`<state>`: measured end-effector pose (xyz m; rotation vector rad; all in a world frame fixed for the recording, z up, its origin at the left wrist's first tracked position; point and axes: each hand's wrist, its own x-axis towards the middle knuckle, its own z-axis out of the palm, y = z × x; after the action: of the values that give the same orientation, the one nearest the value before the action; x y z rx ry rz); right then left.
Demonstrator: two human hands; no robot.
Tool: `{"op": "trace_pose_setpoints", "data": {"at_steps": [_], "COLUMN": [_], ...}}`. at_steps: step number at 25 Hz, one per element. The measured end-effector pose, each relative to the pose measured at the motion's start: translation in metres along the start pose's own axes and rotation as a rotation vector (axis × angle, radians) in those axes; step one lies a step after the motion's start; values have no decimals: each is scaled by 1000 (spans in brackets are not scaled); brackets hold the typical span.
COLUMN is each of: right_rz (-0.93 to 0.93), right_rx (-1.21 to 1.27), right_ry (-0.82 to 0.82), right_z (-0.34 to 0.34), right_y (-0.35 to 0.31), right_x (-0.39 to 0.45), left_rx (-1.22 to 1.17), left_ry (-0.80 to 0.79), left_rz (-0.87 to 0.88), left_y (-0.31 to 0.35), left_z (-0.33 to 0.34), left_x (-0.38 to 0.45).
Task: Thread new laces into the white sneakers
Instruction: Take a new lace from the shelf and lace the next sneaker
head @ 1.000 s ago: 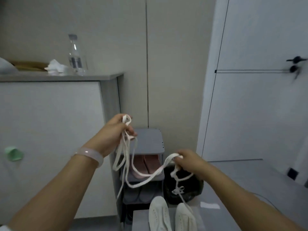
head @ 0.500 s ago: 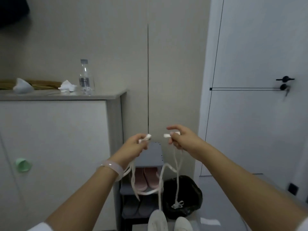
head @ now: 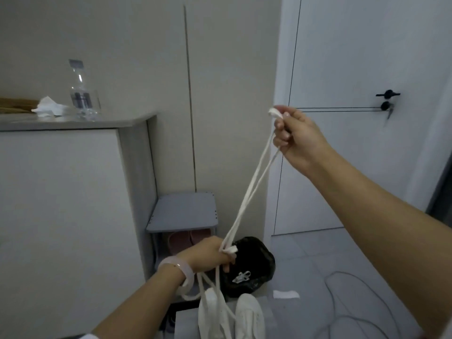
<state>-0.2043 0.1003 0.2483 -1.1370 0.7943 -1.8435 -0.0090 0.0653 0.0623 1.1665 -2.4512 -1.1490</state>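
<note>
From my remote station I saw the right hand raised high toward the white door, its grip closed on a folded bend of the white laces, a small loop of which poked out above the thumb. Two strands ran taut and side by side from that fist, slanting down and left to the left hand. The left hand sat much lower, in front of the small grey shoe rack, and its grip was closed as well, pinching the laces where they bunched into a short white nub at the fingertips. Below that hand the loose lengths hung down in slack loops and draped across the pair of white sneakers, which stood side by side, toes away from me, at the bottom edge of the view on a pale grey surface (I could not tell what kind of surface it was). The hanging strands crossed over the left sneaker; the eyelets were too blurred for me to judge. A pale pink bangle circled the left wrist. Just beyond the sneakers lay a black bag with a small white tangle on it. Pink slippers sat inside the rack. On the cabinet top at left stood a clear bottle beside a crumpled tissue.
</note>
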Motion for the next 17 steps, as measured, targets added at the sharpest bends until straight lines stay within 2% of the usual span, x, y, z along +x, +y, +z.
{"op": "trace_pose_setpoints", "data": {"at_steps": [1, 3, 4, 6, 8, 10, 12, 15, 17], "right_rz": [-55, -135, -113, 69, 258, 376, 427, 415, 477], "right_rx": [-155, -634, -855, -1110, -1152, -981, -812, -1001, -1027], "right_ry": [62, 131, 110, -106, -384, -514, -492, -459, -479], "right_z": [-17, -48, -59, -70, -62, -47, -41, -61, -80], "right_y": [-6, -13, -10, 13, 53, 92, 126, 162, 185], "right_x": [2, -1, -5, -20, -41, -56, -59, -50, -49], "left_rx": [8, 23, -17, -148, -162, -126, -105, -177, -225], "left_ry": [34, 130, 213, 370, 421, 348, 255, 140, 109], "left_rz": [-44, -115, -146, -156, -69, 25, 46, -32, -98], "left_y": [-10, -24, -26, -15, 9, 31, 35, 10, -8], "left_z": [-5, -18, -25, -34, -38, -33, -27, -33, -47], "left_x": [0, -1, -1, 4, 19, 39, 51, 51, 46]}}
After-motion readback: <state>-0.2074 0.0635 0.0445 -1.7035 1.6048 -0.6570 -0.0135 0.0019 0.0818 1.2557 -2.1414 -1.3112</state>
